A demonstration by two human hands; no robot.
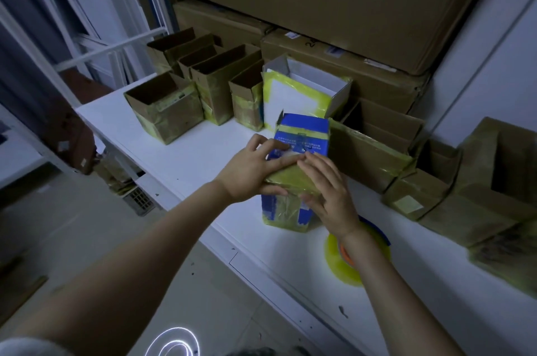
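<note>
A blue box (302, 134) wrapped partly in yellow-green tape stands on the white table (203, 158), its top tilted toward me. My left hand (250, 172) lies on its left side, fingers stretched across the top face and thumb under the near edge. My right hand (328, 190) presses straight fingers on the taped near corner of the box. A roll of yellow tape (348, 256) lies flat on the table just behind my right wrist.
Several open cardboard boxes taped yellow (165, 105) stand along the table's back; a white open box (302, 91) is behind the blue one. More brown boxes (436, 181) crowd the right. Large cartons (319, 6) are stacked behind. A white metal rack (96, 35) stands on the left.
</note>
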